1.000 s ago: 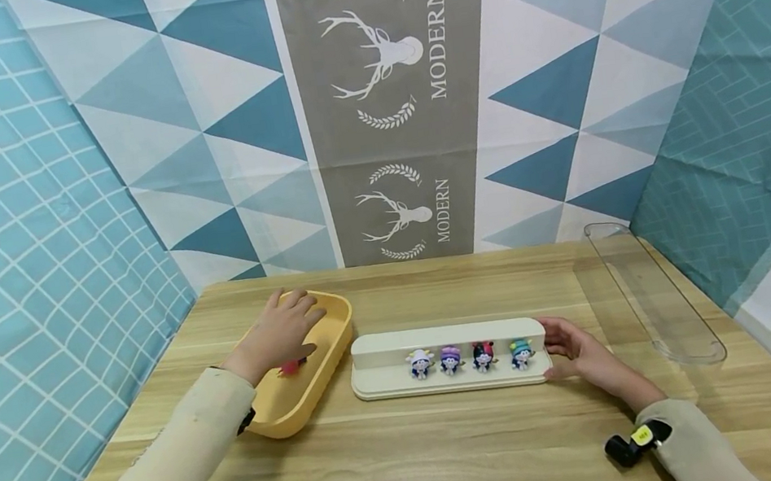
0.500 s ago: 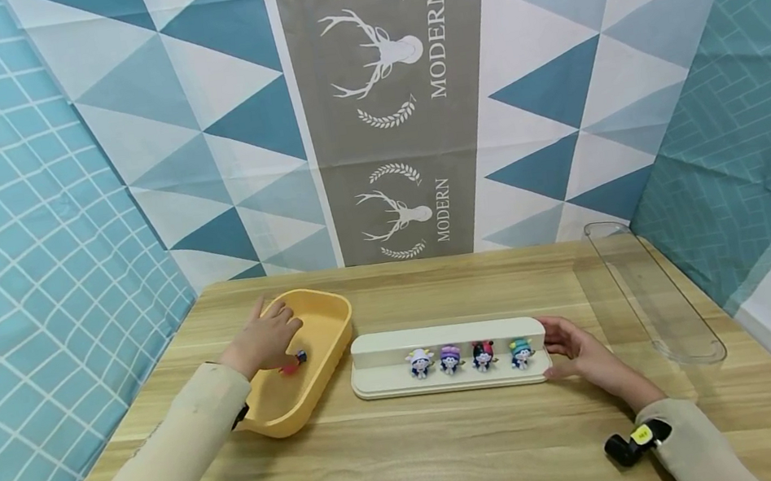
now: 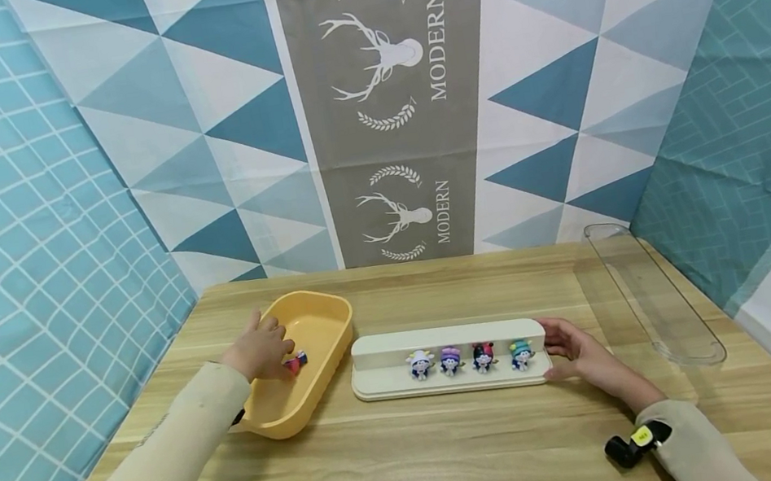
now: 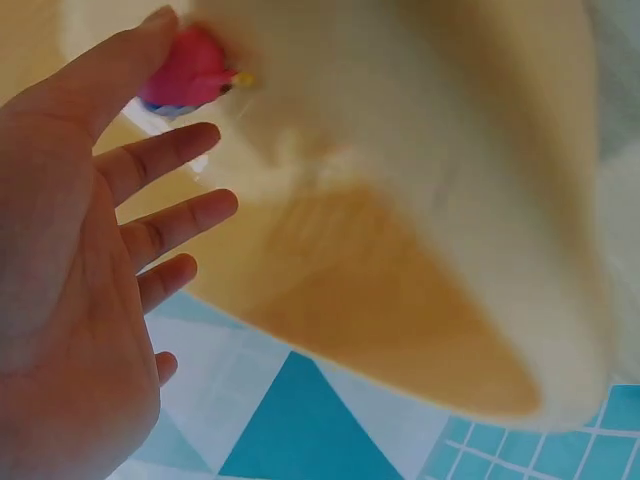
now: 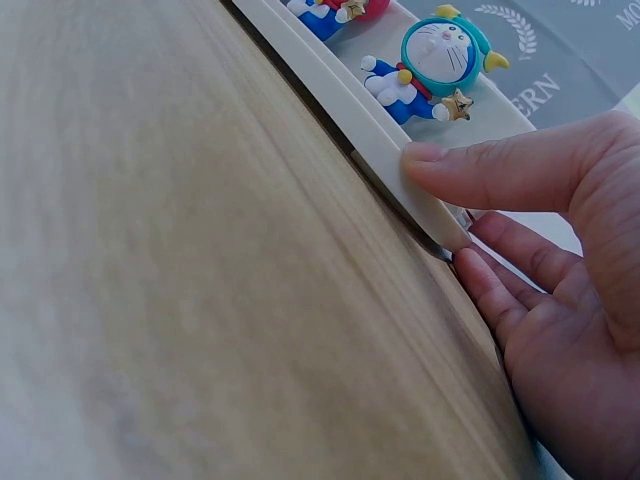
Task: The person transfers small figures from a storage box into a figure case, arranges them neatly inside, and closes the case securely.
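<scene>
Head view: on the wooden table (image 3: pixel 417 466), the right hand (image 3: pixel 582 352) pinches the end of the cream stand (image 3: pixel 446 335); the transparent cover (image 3: pixel 661 296) rests apart. Inside the yellow tray's (image 3: pixel 317 320) raised walls, the left hand (image 3: pixel 260 348) spreads loose fingers by the pink figurine (image 3: pixel 295 362), contact unclear. Four figurines (image 3: pixel 481 356) already stand upright on the stand; one is apparently left.

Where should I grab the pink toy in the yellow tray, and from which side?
I'd pinch the pink toy by its rounded pink end, from above, with the left hand: that end lies nearest the spread thumb and forefinger, and the raised wall of the yellow tray would likely hinder a sideways approach.
</scene>
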Tool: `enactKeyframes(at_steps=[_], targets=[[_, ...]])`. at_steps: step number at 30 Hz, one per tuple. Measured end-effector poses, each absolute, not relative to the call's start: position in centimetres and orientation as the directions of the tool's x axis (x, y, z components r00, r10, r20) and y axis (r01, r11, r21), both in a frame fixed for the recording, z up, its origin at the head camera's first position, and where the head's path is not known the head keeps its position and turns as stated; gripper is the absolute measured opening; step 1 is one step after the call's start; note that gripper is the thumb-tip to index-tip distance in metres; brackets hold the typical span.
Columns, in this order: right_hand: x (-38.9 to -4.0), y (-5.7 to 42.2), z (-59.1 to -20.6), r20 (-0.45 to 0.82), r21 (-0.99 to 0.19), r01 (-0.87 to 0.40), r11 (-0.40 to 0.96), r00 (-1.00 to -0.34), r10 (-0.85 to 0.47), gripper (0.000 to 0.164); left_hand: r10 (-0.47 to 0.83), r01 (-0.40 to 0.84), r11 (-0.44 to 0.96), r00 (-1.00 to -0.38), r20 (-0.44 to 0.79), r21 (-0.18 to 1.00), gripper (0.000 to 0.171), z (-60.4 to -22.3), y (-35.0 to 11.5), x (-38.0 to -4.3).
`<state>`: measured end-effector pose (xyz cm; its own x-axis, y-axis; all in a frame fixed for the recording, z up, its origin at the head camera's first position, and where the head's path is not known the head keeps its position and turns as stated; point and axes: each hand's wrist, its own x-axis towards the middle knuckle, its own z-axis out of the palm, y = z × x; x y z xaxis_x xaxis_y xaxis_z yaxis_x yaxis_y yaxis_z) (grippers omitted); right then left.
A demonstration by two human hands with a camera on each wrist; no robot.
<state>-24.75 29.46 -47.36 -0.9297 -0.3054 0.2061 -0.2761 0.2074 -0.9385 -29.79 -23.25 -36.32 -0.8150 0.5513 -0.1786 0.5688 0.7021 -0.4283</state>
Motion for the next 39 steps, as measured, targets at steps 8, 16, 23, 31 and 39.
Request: enactKeyframes(at_steps=[8, 16, 23, 31, 39], targets=[[-24.9, 29.5, -47.6, 0.196, -0.941, -0.267, 0.208, -0.931, -0.307, 0.086, 0.552, 0.58, 0.679, -0.808, -0.208, -0.449, 0.037, -36.8, -23.2, -29.8], [-24.9, 29.5, -47.5, 0.198, -0.941, -0.268, 0.205, -0.931, -0.308, 0.085, 0.589, 0.594, 0.661, -0.79, -0.174, -0.459, 0.027, -37.0, -23.5, -30.2], [-24.9, 29.5, -47.5, 0.197, -0.939, -0.268, 0.216, -0.933, -0.302, 0.085, 0.648, 0.612, 0.648, -0.756, -0.093, -0.454, 0.024, -37.0, -24.2, -31.1], [-24.8, 29.4, -47.4, 0.203, -0.94, -0.273, 0.205, -0.93, -0.307, 0.085, 0.653, 0.583, 0.692, -0.757, 0.023, -0.426, 0.019, -35.6, -24.4, -31.8], [-24.7, 29.5, -47.4, 0.194, -0.942, -0.265, 0.207, -0.932, -0.306, 0.085, 0.612, 0.584, 0.781, -0.787, 0.084, -0.222, 0.019, -33.6, -24.0, -31.9]])
